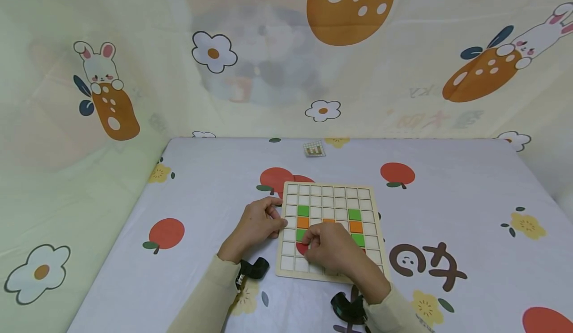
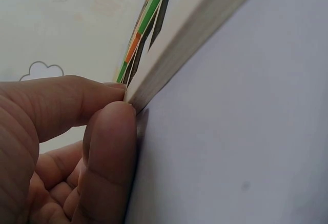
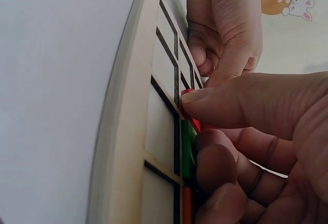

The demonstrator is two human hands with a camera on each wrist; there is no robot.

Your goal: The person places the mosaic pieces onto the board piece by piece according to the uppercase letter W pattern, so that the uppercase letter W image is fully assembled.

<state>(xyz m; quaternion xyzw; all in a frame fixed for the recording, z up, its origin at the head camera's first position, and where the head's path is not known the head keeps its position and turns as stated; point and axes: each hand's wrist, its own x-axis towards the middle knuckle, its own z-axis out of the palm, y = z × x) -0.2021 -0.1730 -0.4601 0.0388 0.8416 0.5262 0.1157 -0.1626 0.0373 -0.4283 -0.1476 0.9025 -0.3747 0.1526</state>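
A square wooden grid board [image 1: 309, 275] lies on the table with coloured square tiles in some cells. My left hand [image 1: 259, 221] holds the board's left edge, its thumb and forefinger meeting at the rim in the left wrist view. Over the lower left cells, my right hand [image 1: 333, 248] pinches a red tile [image 1: 301, 248], the thumb lying on it in the right wrist view. Above that tile run a green tile [image 1: 301, 234], an orange tile [image 1: 303, 222] and another green one. A similar column with a green tile [image 1: 354, 214] stands at the right. My right hand hides the board's lower middle.
A small card with a grid pattern [image 1: 315, 149] lies near the table's back edge. Black wrist devices [image 1: 255, 268] sit at both cuffs. The tablecloth [image 1: 215, 194] carries printed fruit and flowers, and a printed curtain [image 1: 268, 84] hangs behind and at the sides.
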